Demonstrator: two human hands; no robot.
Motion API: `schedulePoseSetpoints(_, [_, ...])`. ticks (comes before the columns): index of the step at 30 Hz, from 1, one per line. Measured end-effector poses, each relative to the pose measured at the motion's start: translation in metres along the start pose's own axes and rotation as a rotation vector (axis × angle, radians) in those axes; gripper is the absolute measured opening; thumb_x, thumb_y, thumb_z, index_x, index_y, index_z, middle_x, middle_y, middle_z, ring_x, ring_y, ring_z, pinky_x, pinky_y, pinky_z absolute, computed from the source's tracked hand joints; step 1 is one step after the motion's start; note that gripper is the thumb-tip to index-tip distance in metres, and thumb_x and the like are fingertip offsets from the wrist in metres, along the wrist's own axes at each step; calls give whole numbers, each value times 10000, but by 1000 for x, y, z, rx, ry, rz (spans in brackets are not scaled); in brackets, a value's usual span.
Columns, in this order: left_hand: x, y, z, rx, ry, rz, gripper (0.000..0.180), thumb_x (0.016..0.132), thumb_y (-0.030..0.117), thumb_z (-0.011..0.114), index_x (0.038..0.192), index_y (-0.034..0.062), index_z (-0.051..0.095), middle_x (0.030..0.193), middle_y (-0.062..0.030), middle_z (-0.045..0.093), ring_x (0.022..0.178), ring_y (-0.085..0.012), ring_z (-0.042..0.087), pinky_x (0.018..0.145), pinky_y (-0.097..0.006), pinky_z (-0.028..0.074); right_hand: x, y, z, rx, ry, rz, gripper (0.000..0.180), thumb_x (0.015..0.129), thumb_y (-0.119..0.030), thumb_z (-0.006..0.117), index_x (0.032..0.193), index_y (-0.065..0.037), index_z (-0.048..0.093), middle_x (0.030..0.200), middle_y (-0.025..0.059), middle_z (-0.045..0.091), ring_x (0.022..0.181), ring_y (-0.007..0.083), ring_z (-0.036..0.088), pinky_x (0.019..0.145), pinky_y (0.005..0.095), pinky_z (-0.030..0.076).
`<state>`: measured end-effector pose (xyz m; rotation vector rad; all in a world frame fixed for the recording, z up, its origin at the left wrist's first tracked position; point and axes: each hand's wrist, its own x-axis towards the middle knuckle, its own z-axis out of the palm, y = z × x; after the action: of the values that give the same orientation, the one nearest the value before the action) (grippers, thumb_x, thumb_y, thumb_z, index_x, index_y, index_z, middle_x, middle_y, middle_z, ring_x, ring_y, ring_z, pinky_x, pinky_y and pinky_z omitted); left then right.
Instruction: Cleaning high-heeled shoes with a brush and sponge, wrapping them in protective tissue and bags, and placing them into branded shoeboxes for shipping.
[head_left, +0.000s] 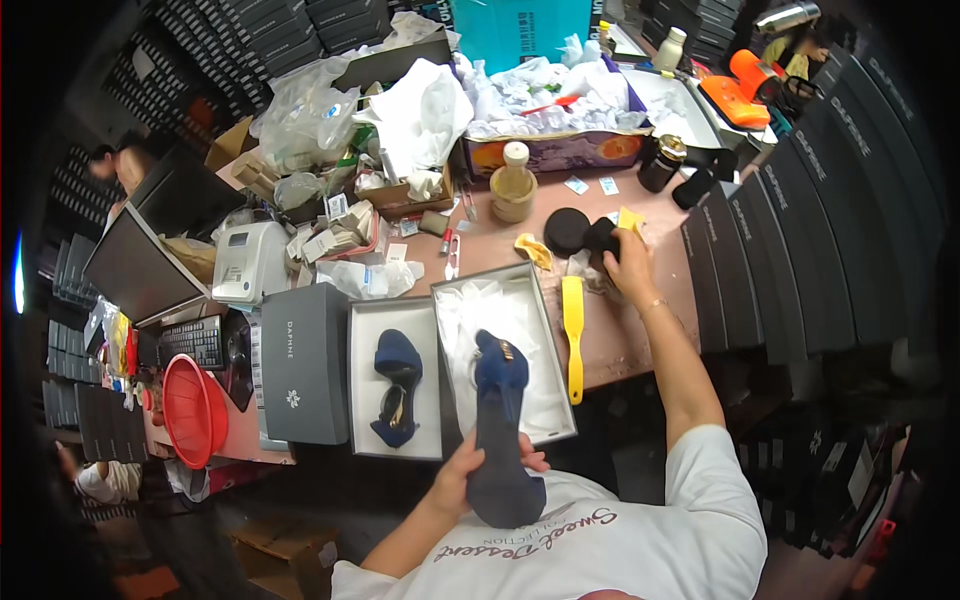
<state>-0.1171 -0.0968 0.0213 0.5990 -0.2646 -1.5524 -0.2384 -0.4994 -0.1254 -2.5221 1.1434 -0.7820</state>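
My left hand (464,474) grips a dark blue heeled sandal (505,445) close to my shirt, its long dark sole toward me and gold trim at the far end. Out on the table, my right hand (632,266) is closed on a small black pad (601,238), perhaps a sponge. Beside that pad lies a round black thing (566,231). A matching blue sandal (397,385) rests in one half of the white-lined shoebox (358,425). White tissue paper (465,310) fills the other half, beneath the raised sandal.
A yellow brush (573,335) lies right of the box, with a yellow cloth (534,250) beyond. A grey shoebox lid (303,365) and a red basket (190,410) are at left. Stacked shoeboxes (790,230) wall the right side. Behind stand a bottle (514,190) and a paper-filled carton (560,152).
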Motion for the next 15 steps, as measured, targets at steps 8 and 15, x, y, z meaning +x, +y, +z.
schedulePoseSetpoints(8, [58,29,-16,-19,120,205,414,985,317,392,1322,89,314,1086,-126,506,960,-288,606,921,-470,474,31,-54,23,-145,-83,-115,453,836,-173,615,1281,-147,535,1211,125,532,1144,286,487,933,424,346])
schedulePoseSetpoints(15, [80,62,-26,-92,334,261,459,964,454,396,1053,26,536,900,-125,599,875,-269,604,909,-426,474,-27,-158,-63,540,31,-129,433,838,-77,603,1256,2,520,1142,214,542,1055,377,526,918,426,426])
